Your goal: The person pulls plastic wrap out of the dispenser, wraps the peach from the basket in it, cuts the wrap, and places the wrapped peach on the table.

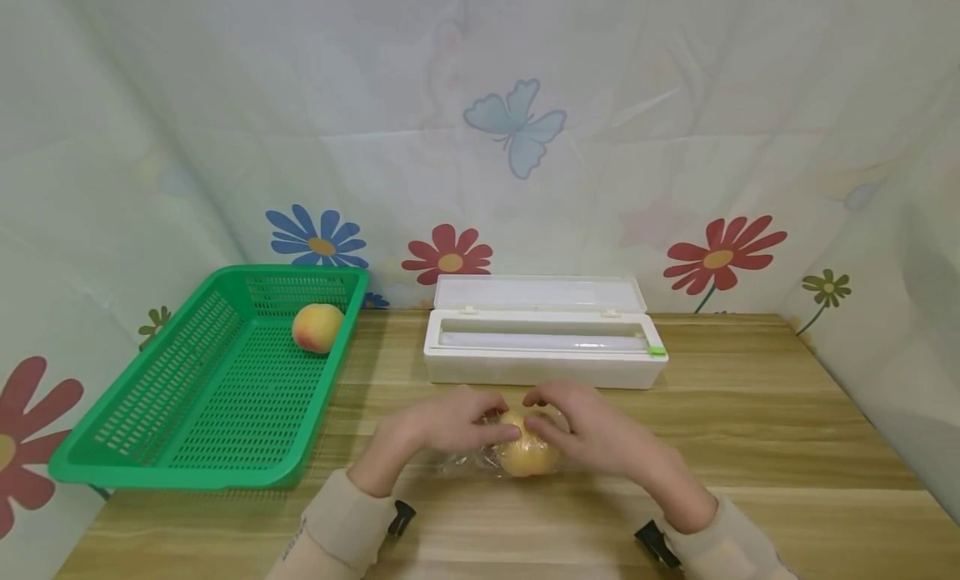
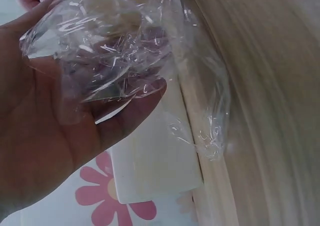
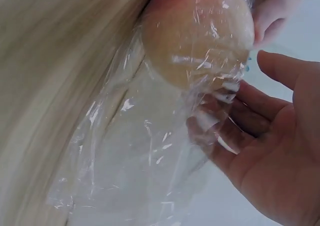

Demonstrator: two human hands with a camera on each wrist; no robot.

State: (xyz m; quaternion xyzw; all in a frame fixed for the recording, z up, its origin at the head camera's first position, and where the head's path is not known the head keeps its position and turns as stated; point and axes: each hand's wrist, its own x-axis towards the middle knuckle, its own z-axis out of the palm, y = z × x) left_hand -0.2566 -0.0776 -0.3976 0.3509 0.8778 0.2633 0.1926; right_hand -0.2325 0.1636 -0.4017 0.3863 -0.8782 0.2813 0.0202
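Observation:
A peach [image 1: 527, 457] in clear cling film [image 1: 471, 463] rests on the table in front of me, between my two hands. My left hand [image 1: 450, 422] lies along its left side, fingers loosely bent. In the left wrist view, crumpled film [image 2: 110, 51] covers part of those fingers and hides the fruit. From the right, my right hand [image 1: 600, 430] touches the wrap near the top of the peach. Its fingers sit behind the film [image 3: 145, 146] in the right wrist view, with the thumb apart from them. Loose film hangs from the peach [image 3: 200, 36].
Behind the hands stands a white cling film box [image 1: 540, 370], its lid [image 1: 540, 293] raised and a roll [image 1: 543, 342] inside. A small green slider [image 1: 657, 352] sits at its right end. Leftward, a green basket [image 1: 318, 422] holds another peach [image 1: 317, 327]. A flowered curtain hangs behind.

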